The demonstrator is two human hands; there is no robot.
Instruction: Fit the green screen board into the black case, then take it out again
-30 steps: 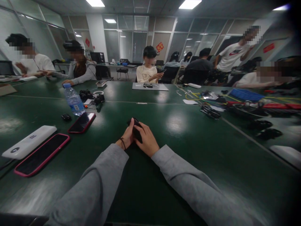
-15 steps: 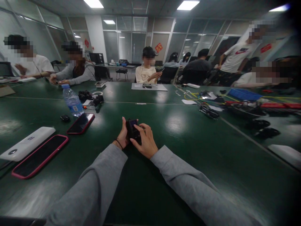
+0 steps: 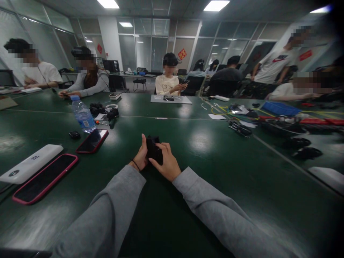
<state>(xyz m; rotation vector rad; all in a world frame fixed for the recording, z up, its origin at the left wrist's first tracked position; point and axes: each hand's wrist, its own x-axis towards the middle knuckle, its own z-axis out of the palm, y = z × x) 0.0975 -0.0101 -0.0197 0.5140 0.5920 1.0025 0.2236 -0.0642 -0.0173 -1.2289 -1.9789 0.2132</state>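
Note:
Between my two hands is a small black boxy device [image 3: 154, 152], held just above the green table [image 3: 215, 172]. My left hand [image 3: 141, 155] closes on its left side with the thumb pointing up, and a dark band circles that wrist. On the right side, the curled fingers and thumb of my right hand [image 3: 168, 162] grip the same device. Its far and right parts are partly covered by my fingers. No lit screen shows on it from this angle.
Left of my hands lie a red-edged phone [image 3: 91, 141], a larger pink-cased phone [image 3: 45, 178], a white power bank [image 3: 32, 163] and a water bottle [image 3: 84, 115]. Cables and a blue tray [image 3: 281, 108] are at right. Several people sit around the table.
The device has turned in my hands, so its small screen no longer shows. My right index finger has moved from the screen to the device's right side.

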